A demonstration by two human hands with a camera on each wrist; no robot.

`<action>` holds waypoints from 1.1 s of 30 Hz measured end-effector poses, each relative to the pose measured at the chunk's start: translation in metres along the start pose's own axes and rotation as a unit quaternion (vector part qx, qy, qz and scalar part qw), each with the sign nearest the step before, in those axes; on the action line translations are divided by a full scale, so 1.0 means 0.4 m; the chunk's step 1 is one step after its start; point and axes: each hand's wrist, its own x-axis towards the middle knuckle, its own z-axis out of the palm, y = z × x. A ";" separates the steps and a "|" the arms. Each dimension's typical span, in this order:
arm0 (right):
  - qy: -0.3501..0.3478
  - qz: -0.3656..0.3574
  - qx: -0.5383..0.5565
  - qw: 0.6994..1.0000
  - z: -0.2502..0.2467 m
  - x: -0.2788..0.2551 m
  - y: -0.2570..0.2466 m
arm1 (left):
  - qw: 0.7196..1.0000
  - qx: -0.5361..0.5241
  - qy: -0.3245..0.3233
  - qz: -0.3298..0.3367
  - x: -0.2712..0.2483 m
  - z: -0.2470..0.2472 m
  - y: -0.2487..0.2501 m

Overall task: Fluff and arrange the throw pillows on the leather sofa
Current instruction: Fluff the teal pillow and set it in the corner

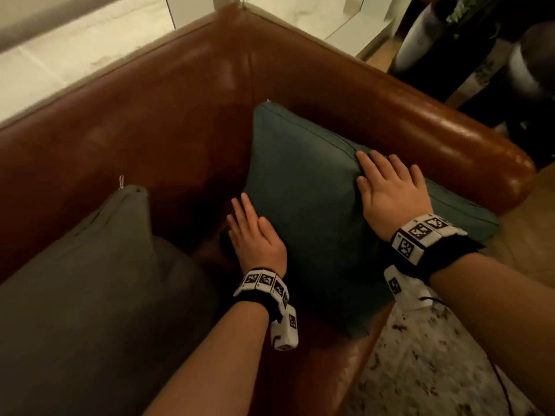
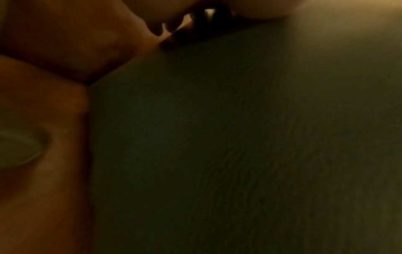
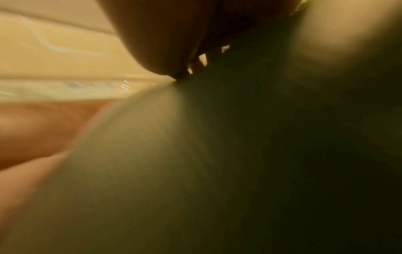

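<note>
two throw pillows sit on the brown leather sofa (image 1: 186, 94), which wraps round beyond both hands. grey pillow (image 1: 90, 289) lies just left of the left hand (image 1: 255, 238). teal pillow (image 1: 303, 211) leans in the corner between the hands. both hands lie flat with fingers straight, left on its near-left edge, right hand (image 1: 390, 190) on its upper edge.

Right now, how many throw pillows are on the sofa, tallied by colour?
Dark teal pillow: 1, leaning in the sofa corner, with the left hand and right hand flat on it.
Grey-olive pillow: 1, to its left, untouched.
Total: 2 pillows.
</note>
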 end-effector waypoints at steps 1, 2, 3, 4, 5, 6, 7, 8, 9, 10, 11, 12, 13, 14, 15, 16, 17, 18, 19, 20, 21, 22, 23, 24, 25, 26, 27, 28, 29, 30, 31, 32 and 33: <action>0.014 -0.003 0.012 1.000 -0.017 -0.001 -0.015 | 1.000 -0.021 0.009 0.004 -0.002 0.004 0.014; 0.031 -0.022 0.021 0.999 -0.035 0.001 -0.037 | 0.999 -0.035 0.020 0.022 0.002 0.007 0.030; 0.043 -0.061 0.024 0.997 -0.054 0.010 -0.070 | 0.998 -0.047 0.031 0.041 0.012 0.007 0.047; 0.044 -0.116 0.021 0.992 -0.067 0.024 -0.110 | 0.996 -0.058 0.041 0.050 0.023 0.005 0.062; 0.034 -0.171 0.010 0.985 -0.073 0.042 -0.154 | 0.995 -0.068 0.047 0.054 0.036 0.005 0.071; 0.012 -0.216 -0.012 0.976 -0.067 0.062 -0.194 | 0.994 -0.077 0.050 0.062 0.043 0.004 0.075; -0.011 -0.241 -0.045 0.969 -0.054 0.080 -0.222 | 0.992 -0.082 0.054 0.074 0.046 0.007 0.071; -0.026 -0.250 -0.082 0.964 -0.037 0.100 -0.237 | 0.991 -0.083 0.057 0.083 0.047 0.012 0.058; -0.035 -0.245 -0.113 0.962 -0.021 0.120 -0.235 | 0.992 -0.081 0.055 0.076 0.044 0.020 0.039; -0.038 -0.232 -0.127 0.964 -0.010 0.137 -0.225 | 0.995 -0.078 0.053 0.044 0.038 0.027 0.025; -0.040 -0.222 -0.128 0.966 -0.007 0.151 -0.215 | 0.996 -0.077 0.052 -0.008 0.027 0.040 -0.002; -0.042 -0.217 -0.123 0.967 -0.006 0.160 -0.207 | 0.992 -0.087 0.048 -0.073 0.015 0.053 -0.028; -0.044 -0.216 -0.118 0.968 -0.008 0.166 -0.203 | 0.986 -0.101 0.041 -0.129 0.007 0.063 -0.046; -0.046 -0.215 -0.118 0.968 -0.010 0.170 -0.202 | 0.977 -0.119 0.035 -0.172 0.003 0.080 -0.062; -0.048 -0.213 -0.118 0.969 -0.011 0.172 -0.204 | 0.966 -0.156 0.043 -0.203 0.002 0.089 -0.071; -0.050 -0.211 -0.116 0.969 -0.011 0.171 -0.207 | 0.955 -0.187 0.053 -0.224 0.005 0.089 -0.074; -0.051 -0.208 -0.113 0.970 -0.011 0.171 -0.209 | 0.949 -0.191 0.067 -0.240 0.011 0.082 -0.073; -0.051 -0.206 -0.110 0.971 -0.013 0.171 -0.210 | 0.945 -0.182 0.068 -0.262 0.022 0.073 -0.064; -0.053 -0.204 -0.106 0.972 -0.016 0.171 -0.210 | 0.937 -0.186 0.061 -0.290 0.032 0.058 -0.043; -0.053 -0.202 -0.102 0.973 -0.018 0.172 -0.208 | 0.937 -0.181 0.050 -0.295 0.040 0.039 -0.012; -0.052 -0.202 -0.101 0.973 -0.019 0.173 -0.207 | 0.949 -0.180 0.046 -0.255 0.043 0.031 0.015; -0.050 -0.203 -0.102 0.973 -0.019 0.174 -0.207 | 0.971 -0.159 0.040 -0.172 0.040 0.027 0.038; -0.051 -0.203 -0.103 0.972 -0.020 0.172 -0.206 | 0.983 -0.144 0.032 -0.113 0.038 0.026 0.048; -0.052 -0.205 -0.103 0.972 -0.019 0.170 -0.208 | 0.987 -0.123 0.028 -0.095 0.041 0.038 0.025; -0.054 -0.208 -0.102 0.971 -0.018 0.167 -0.209 | 0.982 -0.125 0.020 -0.139 0.047 0.037 -0.005; -0.054 -0.210 -0.102 0.971 -0.018 0.166 -0.210 | 0.969 -0.129 0.003 -0.209 0.055 0.038 -0.045; -0.054 -0.210 -0.101 0.971 -0.018 0.167 -0.208 | 0.950 -0.140 -0.019 -0.279 0.061 0.037 -0.086; -0.054 -0.208 -0.101 0.971 -0.018 0.167 -0.205 | 0.930 -0.151 -0.038 -0.332 0.065 0.033 -0.112; -0.054 -0.208 -0.100 0.972 -0.018 0.168 -0.205 | 0.922 -0.152 -0.047 -0.354 0.067 0.022 -0.111; -0.054 -0.208 -0.098 0.972 -0.017 0.168 -0.207 | 0.931 -0.130 -0.042 -0.337 0.069 0.011 -0.086; -0.054 -0.208 -0.096 0.972 -0.016 0.165 -0.211 | 0.952 -0.111 -0.022 -0.283 0.071 0.001 -0.038; -0.054 -0.209 -0.092 0.972 -0.017 0.159 -0.215 | 0.975 -0.106 0.000 -0.194 0.075 -0.010 0.025; -0.052 -0.213 -0.089 0.972 -0.018 0.152 -0.219 | 0.992 -0.099 0.009 -0.074 0.080 -0.019 0.083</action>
